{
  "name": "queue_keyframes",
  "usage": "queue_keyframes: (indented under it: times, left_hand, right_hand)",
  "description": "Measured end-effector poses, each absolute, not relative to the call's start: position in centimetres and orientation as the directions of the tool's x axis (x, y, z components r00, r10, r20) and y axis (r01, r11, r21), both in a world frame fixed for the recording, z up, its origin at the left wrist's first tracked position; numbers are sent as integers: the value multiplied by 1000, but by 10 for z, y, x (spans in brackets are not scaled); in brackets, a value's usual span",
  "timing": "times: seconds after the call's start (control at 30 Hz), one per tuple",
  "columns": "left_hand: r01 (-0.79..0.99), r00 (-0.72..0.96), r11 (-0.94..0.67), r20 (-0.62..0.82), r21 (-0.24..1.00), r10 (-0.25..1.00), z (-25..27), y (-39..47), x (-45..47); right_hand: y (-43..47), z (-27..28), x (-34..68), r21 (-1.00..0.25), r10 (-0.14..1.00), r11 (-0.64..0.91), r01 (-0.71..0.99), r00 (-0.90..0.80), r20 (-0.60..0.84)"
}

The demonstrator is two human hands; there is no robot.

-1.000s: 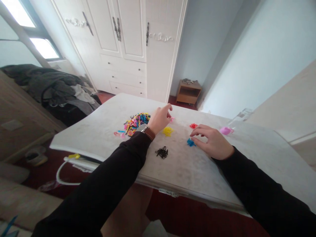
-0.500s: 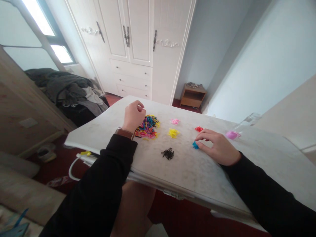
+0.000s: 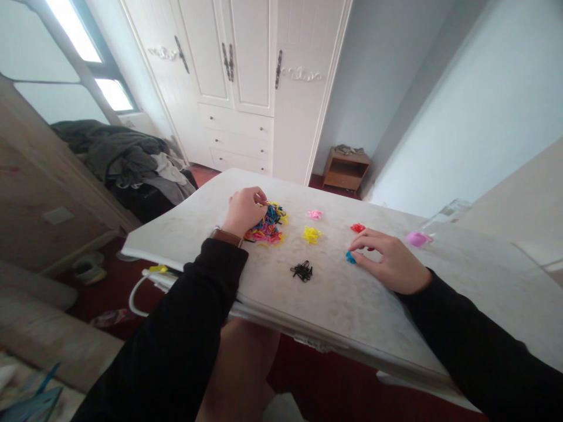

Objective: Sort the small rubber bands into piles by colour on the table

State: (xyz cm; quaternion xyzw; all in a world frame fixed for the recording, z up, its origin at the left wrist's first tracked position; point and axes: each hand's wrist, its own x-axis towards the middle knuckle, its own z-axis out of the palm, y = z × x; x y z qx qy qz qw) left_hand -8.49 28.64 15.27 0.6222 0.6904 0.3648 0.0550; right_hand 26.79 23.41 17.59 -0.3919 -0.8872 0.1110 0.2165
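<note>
My left hand (image 3: 247,209) bends over the left edge of a mixed pile of small coloured rubber bands (image 3: 273,223), its fingers curled in. Whatever its fingertips may hold is hidden. At the right, the thumb and fingertips of my right hand (image 3: 389,261) come together on a small heap of blue rubber bands (image 3: 350,257). Just beyond those fingers is a red heap (image 3: 358,227). Between my hands lie a pink heap (image 3: 315,214), a yellow heap (image 3: 312,235) and, nearest me, a black heap (image 3: 302,271).
The white table (image 3: 343,310) carries all the heaps. A purple item (image 3: 417,238) and a clear plastic container (image 3: 448,212) lie at its right side. Behind stand a white wardrobe (image 3: 246,88) and a small wooden cabinet (image 3: 347,170). Dark clothes (image 3: 118,152) are piled at the left.
My left hand has lowered slightly and its fingers have come down to the mixed pile. My right hand stays at the blue heap. The view has shifted a little.
</note>
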Motion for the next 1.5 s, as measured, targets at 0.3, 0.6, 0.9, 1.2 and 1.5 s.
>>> queue_keyframes:
  times: [0.3, 0.6, 0.9, 1.2, 1.5]
  left_hand:
    - [729, -241, -122, 419, 674, 875, 149, 288, -89]
    - [589, -307, -246, 495, 770, 813, 151, 292, -88]
    - [541, -308, -289, 506, 790, 806, 154, 289, -83]
    - [326, -173, -414, 485, 850, 857, 158, 284, -71]
    - [172, 9, -480, 486, 860, 874, 158, 279, -62]
  right_hand:
    - [234, 176, 267, -357, 724, 689, 631, -613, 316]
    - [233, 177, 267, -352, 717, 697, 625, -620, 317]
    - [233, 177, 266, -355, 708, 705, 614, -631, 317]
    - [232, 175, 265, -356, 705, 708, 610, -633, 320]
    - [228, 176, 261, -368, 702, 711, 599, -632, 329]
